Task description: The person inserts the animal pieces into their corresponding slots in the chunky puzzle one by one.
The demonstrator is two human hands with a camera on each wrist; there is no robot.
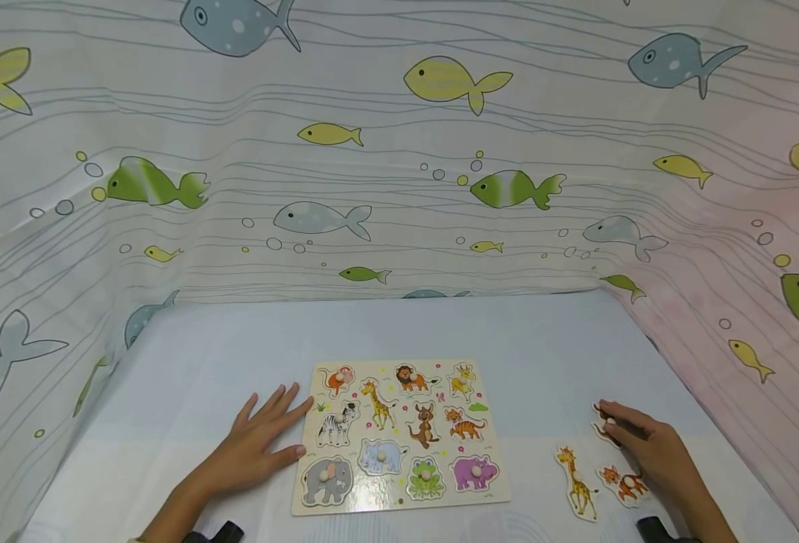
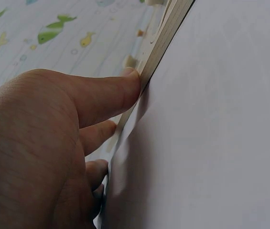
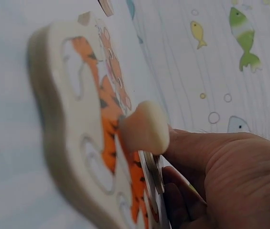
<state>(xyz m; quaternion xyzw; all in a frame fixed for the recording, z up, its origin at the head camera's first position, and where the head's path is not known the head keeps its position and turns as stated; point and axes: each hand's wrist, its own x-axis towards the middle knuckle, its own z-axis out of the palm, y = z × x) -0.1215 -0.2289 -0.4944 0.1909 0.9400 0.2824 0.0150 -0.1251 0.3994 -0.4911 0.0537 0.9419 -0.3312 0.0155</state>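
Observation:
A wooden animal puzzle board (image 1: 399,503) lies flat on the table. My left hand (image 1: 257,445) is at its left side, fingers spread on the table; in the left wrist view the thumb (image 2: 111,98) touches the board's edge (image 2: 156,52). To the right of the board, my right hand (image 1: 650,445) pinches a small puzzle piece (image 1: 598,432) with thumb and index finger. The hand hides most of that piece; only brown parts and a pale rim show. Close by lie a giraffe piece (image 1: 578,484) and a tiger piece (image 1: 622,484), whose round knob (image 3: 149,126) shows in the right wrist view.
Knobbed pieces sit in the board, among them an elephant (image 1: 327,483), a frog (image 1: 426,480) and a purple hippo (image 1: 474,473). A white cloth (image 1: 237,339) covers the table. Behind and at the sides hangs a fish-patterned curtain (image 1: 386,173).

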